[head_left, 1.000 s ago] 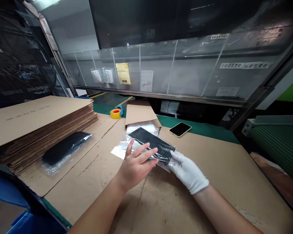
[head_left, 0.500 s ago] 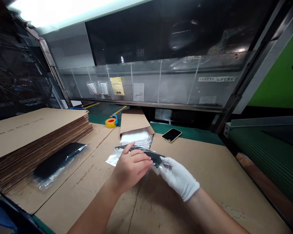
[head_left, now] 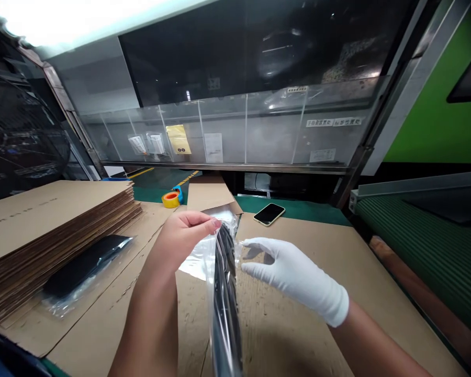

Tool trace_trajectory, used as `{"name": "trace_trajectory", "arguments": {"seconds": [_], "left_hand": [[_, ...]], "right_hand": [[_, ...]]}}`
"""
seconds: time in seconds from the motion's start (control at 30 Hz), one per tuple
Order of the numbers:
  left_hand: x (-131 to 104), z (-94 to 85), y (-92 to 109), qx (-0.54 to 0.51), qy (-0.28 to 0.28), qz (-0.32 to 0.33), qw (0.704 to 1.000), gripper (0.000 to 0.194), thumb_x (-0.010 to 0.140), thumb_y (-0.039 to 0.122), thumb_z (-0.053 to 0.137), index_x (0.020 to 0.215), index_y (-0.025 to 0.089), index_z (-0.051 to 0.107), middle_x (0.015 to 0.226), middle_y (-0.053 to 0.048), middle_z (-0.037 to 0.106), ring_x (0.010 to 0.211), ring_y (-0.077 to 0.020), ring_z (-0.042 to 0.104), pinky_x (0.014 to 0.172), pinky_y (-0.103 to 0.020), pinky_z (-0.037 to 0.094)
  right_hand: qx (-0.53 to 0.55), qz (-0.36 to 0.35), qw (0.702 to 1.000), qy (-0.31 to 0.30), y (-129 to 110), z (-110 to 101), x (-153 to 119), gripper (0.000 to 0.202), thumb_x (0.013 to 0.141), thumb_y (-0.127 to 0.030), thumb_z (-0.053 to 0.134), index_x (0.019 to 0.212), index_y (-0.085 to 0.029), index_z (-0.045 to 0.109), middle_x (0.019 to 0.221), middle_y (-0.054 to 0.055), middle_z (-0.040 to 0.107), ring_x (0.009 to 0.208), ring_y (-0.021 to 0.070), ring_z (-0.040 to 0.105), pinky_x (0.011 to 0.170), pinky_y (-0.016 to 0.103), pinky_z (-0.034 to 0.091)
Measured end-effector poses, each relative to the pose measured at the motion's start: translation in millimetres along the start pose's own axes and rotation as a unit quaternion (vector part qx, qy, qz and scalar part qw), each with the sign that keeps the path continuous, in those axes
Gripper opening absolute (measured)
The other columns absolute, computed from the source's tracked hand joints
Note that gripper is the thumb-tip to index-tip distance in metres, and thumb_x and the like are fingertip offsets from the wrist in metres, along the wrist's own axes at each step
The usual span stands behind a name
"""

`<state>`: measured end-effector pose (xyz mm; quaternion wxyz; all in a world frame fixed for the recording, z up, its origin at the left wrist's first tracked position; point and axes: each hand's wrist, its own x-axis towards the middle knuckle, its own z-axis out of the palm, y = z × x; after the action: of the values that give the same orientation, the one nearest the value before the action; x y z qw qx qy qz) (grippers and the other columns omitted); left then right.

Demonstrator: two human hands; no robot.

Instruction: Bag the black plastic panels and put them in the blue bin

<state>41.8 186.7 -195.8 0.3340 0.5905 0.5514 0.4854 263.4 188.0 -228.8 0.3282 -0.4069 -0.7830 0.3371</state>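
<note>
A clear plastic bag (head_left: 210, 314) with a long dark part (head_left: 225, 293) inside hangs on end before me. My bare left hand (head_left: 182, 235) pinches its top corner between thumb and fingers. Just right of the bag is my right hand (head_left: 286, 267) in a white glove, thumb and fingers apart. Its fingertips are close to the bag's edge; whether they touch it I cannot tell. Behind the bag, more clear plastic bags (head_left: 196, 262) stick out of a cardboard box (head_left: 210, 191). What exactly the dark part is does not show.
Stacked cardboard sheets (head_left: 63, 209) stand at the left, with another bagged dark part (head_left: 86, 267) beside them. A yellow tape roll (head_left: 170, 199) and a phone (head_left: 269, 214) lie towards the back. A green ribbed conveyor (head_left: 424, 235) runs along the right.
The bagged dark part has turned from lying crosswise to hanging lengthwise towards me. My left hand now pinches its top corner. My right hand has let go and moved off to the right.
</note>
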Motion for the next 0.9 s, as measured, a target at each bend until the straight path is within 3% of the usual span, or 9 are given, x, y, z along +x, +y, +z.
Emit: {"name": "trace_trajectory", "arguments": {"seconds": [0.2,0.3,0.37,0.43,0.57,0.67,0.77,0.83,0.9], "left_hand": [[-3.4,-7.5,0.9,-0.072,-0.014,-0.026,0.997,0.028,0.065,0.042,0.079,0.076,0.017,0.075,0.076,-0.006,0.072,0.075,-0.0183,0.065,0.069,-0.025,0.049],[-2.5,-17.2,-4.3,-0.090,0.001,-0.025,0.996,0.027,0.065,0.040,0.079,0.077,0.017,0.075,0.079,-0.006,0.072,0.077,-0.0190,0.066,0.071,-0.026,0.049],[0.1,-24.7,-9.8,-0.092,0.017,-0.002,0.996,0.028,0.066,0.042,0.078,0.077,0.017,0.075,0.078,-0.006,0.072,0.077,-0.0189,0.066,0.072,-0.027,0.049],[3.1,-31.4,-14.8,-0.084,0.029,0.024,0.996,0.029,0.068,0.044,0.076,0.077,0.016,0.075,0.077,-0.006,0.071,0.076,-0.0190,0.065,0.071,-0.027,0.049],[6.2,-41.4,-19.6,-0.049,0.046,0.038,0.997,0.032,0.070,0.047,0.073,0.079,0.017,0.075,0.076,-0.006,0.070,0.075,-0.0196,0.064,0.068,-0.027,0.048],[5.4,-47.7,-19.3,-0.037,0.059,0.035,0.997,0.033,0.071,0.048,0.072,0.080,0.017,0.075,0.077,-0.005,0.070,0.074,-0.0193,0.063,0.063,-0.026,0.046],[3.3,-53.5,-18.4,-0.038,0.035,0.047,0.998,0.033,0.072,0.048,0.070,0.078,0.016,0.075,0.073,-0.004,0.068,0.069,-0.0175,0.061,0.057,-0.024,0.042],[2.9,-56.3,-18.9,-0.021,0.015,0.072,0.997,0.030,0.076,0.046,0.067,0.076,0.017,0.074,0.070,-0.002,0.067,0.066,-0.0160,0.059,0.055,-0.023,0.039],[4.0,-58.0,-20.5,0.032,0.031,0.112,0.993,0.025,0.080,0.041,0.064,0.076,0.019,0.074,0.069,-0.001,0.066,0.066,-0.0156,0.059,0.056,-0.024,0.040]], "right_hand": [[-0.123,-0.037,0.992,-0.005,-27.2,1.9,15.6,0.020,0.079,-0.034,0.066,0.097,-0.026,0.070,0.077,-0.003,0.067,0.065,0.0129,0.057,0.064,0.027,0.043],[-0.125,-0.034,0.988,0.089,-36.7,7.4,27.1,0.023,0.077,-0.042,0.068,0.088,-0.021,0.067,0.071,-0.001,0.061,0.063,0.0142,0.054,0.059,0.028,0.042],[-0.100,-0.063,0.978,0.170,-39.4,12.4,36.0,0.038,0.069,-0.047,0.075,0.094,-0.021,0.065,0.083,0.002,0.063,0.074,0.0177,0.058,0.067,0.031,0.046],[-0.065,-0.108,0.975,0.184,-41.5,17.2,45.3,0.059,0.057,-0.044,0.083,0.109,-0.023,0.063,0.104,0.006,0.064,0.092,0.0231,0.060,0.083,0.037,0.047],[0.033,-0.090,0.991,0.093,-53.7,22.1,61.8,0.030,0.076,-0.044,0.068,0.094,-0.019,0.069,0.093,0.007,0.069,0.089,0.0222,0.063,0.086,0.039,0.048],[0.090,-0.064,0.989,0.100,-72.6,20.7,72.8,0.035,0.083,-0.049,0.059,0.096,-0.017,0.067,0.092,0.006,0.069,0.084,0.0184,0.063,0.080,0.034,0.050],[-0.033,-0.057,0.998,-0.002,-90.9,20.6,86.6,0.037,0.068,-0.047,0.074,0.092,-0.019,0.068,0.090,0.002,0.068,0.074,0.0152,0.060,0.067,0.027,0.048],[-0.131,-0.040,0.985,-0.103,-96.5,24.7,97.9,0.026,0.067,-0.043,0.074,0.067,-0.018,0.066,0.064,-0.002,0.061,0.055,0.0107,0.051,0.053,0.024,0.040],[-0.160,-0.013,0.974,-0.161,-95.0,34.7,110.2,0.035,0.071,-0.040,0.069,0.048,-0.019,0.054,0.044,-0.004,0.047,0.041,0.0073,0.039,0.043,0.023,0.031]]}}
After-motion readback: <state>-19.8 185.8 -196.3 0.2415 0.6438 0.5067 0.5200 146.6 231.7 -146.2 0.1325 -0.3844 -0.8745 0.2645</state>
